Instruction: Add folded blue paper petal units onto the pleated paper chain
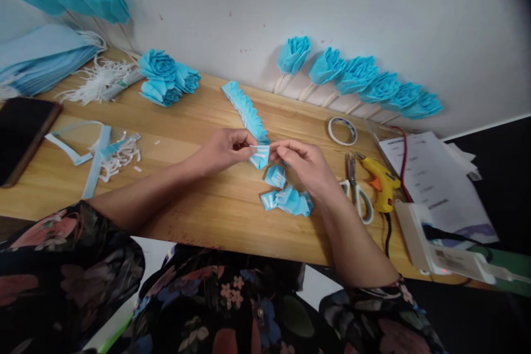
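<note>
My left hand is closed, pinching a small light-blue fabric piece with white strips on it between thumb and fingers. At the right edge of that piece, the fingertips of my right hand are drawn together on it; the exact grip is partly hidden. Just beyond my hands lies a row of overlapping blue pleated pieces. Under my right hand is another blue piece with white strips. Nearer to me rests a small heap of similar blue pieces.
Blue fabric flowers on sticks lean along the wall; more flowers lie left. Right are a tape roll, scissors, a yellow glue gun and a power strip. Scraps and a phone lie left.
</note>
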A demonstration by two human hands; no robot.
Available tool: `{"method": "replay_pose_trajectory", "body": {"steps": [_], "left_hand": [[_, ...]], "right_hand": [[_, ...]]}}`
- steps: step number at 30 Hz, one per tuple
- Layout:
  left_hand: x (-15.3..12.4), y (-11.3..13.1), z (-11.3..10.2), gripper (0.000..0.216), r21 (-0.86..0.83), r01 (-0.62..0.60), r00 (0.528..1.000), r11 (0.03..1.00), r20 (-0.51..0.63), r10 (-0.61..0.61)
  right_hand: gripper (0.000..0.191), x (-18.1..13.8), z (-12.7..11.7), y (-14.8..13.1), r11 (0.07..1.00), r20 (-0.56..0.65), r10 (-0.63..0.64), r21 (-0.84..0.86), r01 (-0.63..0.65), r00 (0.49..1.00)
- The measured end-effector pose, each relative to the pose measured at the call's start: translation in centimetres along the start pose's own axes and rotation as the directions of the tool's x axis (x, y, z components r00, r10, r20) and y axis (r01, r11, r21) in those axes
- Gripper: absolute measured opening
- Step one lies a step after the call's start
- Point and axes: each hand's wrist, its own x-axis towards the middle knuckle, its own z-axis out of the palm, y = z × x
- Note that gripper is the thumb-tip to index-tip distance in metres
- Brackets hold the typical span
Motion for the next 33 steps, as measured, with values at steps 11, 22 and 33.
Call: {"method": "replay_pose_trajectory", "body": {"steps": [11, 22, 33], "left_hand": [[0.3, -0.2, -0.1, 0.029, 0.002, -0.013, 1.0, 1.0, -0.001, 0.013], [-1.2, 1.6, 0.9, 0.019, 0.5, -0.362, 0.858, 0.787, -0.152, 0.491], [-0.9, 0.6, 1.1, 0.011, 0.572, -0.353, 0.864, 0.74, -0.103, 0.492]], "right_hand": [[0.017, -0.4, 0.8, -0.8, 0.992, -0.007, -0.03, -0.12, 0.029, 1.0], [0.014, -0.2, 1.3, -0.2, 0.982, -0.146, -0.108, -0.169, 0.082, 0.983], [0.011, -0.9, 2.4, -0.8, 0.954, -0.165, -0.201, -0.258, 0.154, 0.966]]}}
